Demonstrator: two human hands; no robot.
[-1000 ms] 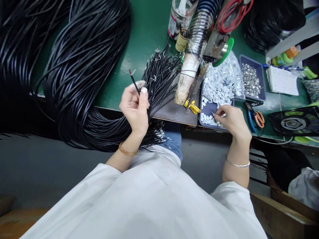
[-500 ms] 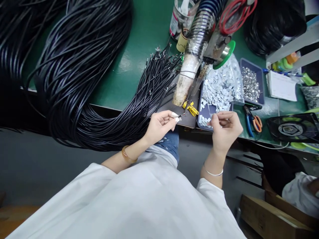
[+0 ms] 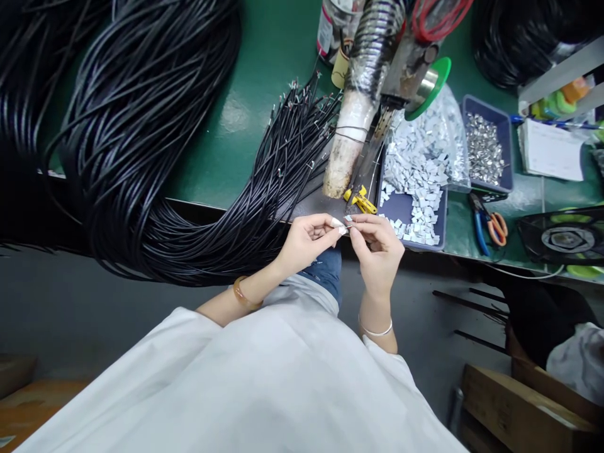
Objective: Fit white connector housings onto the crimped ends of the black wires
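Note:
My left hand [image 3: 309, 240] pinches the stripped end of a thin black cable [image 3: 345, 228] between thumb and forefinger. My right hand [image 3: 379, 246] meets it there, its thumb and forefinger closed at the cable's tip. A small white piece [image 3: 348, 218] shows at the right fingertips; its exact contact with the wire is hidden. Just beyond the fingers lies a yellow clip-like tool [image 3: 361, 200]. To the right, a dark blue tray [image 3: 395, 206] holds many small white pieces [image 3: 418, 165], partly in a clear plastic bag.
A thick bundle of black cables [image 3: 155, 126] hangs over the green table's edge at left, its stripped ends [image 3: 302, 119] fanned out. A wrapped duct nozzle [image 3: 343, 157] reaches down above my hands. Pliers [image 3: 486, 226], a tray of metal parts [image 3: 507, 170] and a fan [image 3: 564, 240] lie rightward.
My right hand has moved left from above the tray of white pieces to the cable end. My left hand has stayed almost in place, still gripping the cable.

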